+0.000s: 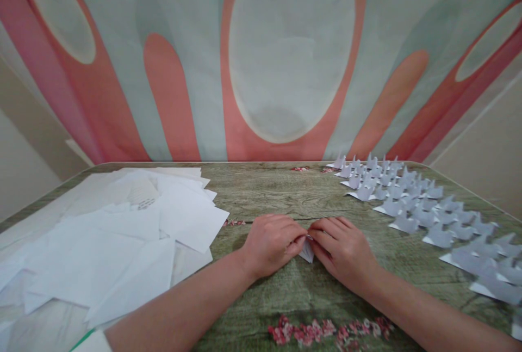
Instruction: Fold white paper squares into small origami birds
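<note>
Near the middle of the wood-grain surface (261, 199), pinching a small folded piece of white paper (307, 253) between left hand (274, 244) and right hand (343, 251), with each grip closed on its upper end and fingertips almost meeting. Can see only a narrow, pointed part of it below the fingers, tapering toward the near edge; cannot tell whether resting on the surface or held just above. Past the left forearm (191, 308), can see a loose, overlapping heap of white paper sheets (122, 232) lying at various angles, with dark marks (147, 203) on one. To the right, can see slanting rows of folded white paper birds (439, 236), standing close together from the far edge toward the near right corner. Nearer than both hands, can see pink blossoms (318, 333) patterning the surface. Behind, can see a coral and pale green backdrop (289, 42) with a large central oval.
</note>
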The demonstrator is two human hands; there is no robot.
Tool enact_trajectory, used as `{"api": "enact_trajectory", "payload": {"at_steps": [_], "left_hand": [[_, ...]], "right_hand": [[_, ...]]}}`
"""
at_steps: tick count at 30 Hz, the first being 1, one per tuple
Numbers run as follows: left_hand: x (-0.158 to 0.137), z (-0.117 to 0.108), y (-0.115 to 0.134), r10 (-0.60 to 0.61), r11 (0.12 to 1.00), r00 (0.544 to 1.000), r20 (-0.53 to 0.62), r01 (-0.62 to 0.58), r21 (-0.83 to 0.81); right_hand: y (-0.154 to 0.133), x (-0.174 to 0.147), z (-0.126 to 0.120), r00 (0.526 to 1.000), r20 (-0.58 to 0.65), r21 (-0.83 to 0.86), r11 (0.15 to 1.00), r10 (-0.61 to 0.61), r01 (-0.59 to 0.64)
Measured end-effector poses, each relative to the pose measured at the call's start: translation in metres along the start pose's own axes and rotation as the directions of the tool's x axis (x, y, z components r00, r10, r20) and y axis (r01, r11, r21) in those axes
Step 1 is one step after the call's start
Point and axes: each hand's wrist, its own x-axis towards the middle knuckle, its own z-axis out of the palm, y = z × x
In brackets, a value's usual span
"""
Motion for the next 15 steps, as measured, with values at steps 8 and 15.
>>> {"api": "enact_trajectory", "payload": {"at_steps": [8,15], "left_hand": [[0.0,-0.0008,0.0006,0.0,1.0,1.0,-0.001,0.0,0.006],[0.0003,-0.0021,0.0014,0.043,0.999,0.999,-0.015,-0.042,0.027]], "right_hand": [[0.0002,0.0006,0.0003,1.0,0.004,0.01,1.0,0.004,-0.004],[0.001,0.0004,-0.0002,1.0,0.004,0.023,1.0,0.0,0.0]]}}
